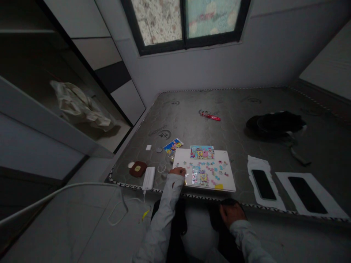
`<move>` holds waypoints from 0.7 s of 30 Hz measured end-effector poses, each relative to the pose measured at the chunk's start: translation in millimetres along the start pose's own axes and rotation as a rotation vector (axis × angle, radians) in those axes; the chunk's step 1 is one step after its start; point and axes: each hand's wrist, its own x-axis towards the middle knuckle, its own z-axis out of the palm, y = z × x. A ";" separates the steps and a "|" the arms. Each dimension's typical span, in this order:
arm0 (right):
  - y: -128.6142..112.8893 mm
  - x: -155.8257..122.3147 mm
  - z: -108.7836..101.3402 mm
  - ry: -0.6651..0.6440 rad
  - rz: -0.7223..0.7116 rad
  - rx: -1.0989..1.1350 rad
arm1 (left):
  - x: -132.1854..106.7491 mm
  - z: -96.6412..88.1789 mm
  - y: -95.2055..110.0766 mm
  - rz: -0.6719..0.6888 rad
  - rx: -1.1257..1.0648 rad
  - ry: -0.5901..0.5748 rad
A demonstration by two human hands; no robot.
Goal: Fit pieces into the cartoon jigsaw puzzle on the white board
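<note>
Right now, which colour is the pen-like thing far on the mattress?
Red, seen in the head view.

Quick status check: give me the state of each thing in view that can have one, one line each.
left hand: resting on the left edge of the white board, grip unclear
right hand: off the mattress, resting on the lap, holding nothing visible
white board: flat on the mattress
jigsaw: partly assembled, pieces loose around it
two phones: screens dark, lying on white sheets
window: shut
power bank: cable plugged in
</note>
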 end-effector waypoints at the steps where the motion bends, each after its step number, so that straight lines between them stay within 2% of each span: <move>1: -0.1 0.0 0.6 -0.004 0.001 0.002 | 0.6 -0.4 0.3 -0.007 0.012 -0.009; 8: -0.6 1.9 3.1 -0.013 0.011 -0.017 | 7.2 -7.0 6.9 -0.079 0.132 -0.061; 21: 0.3 1.5 -0.2 -0.010 -0.002 -0.017 | 12.5 -7.8 9.6 -0.104 0.190 -0.095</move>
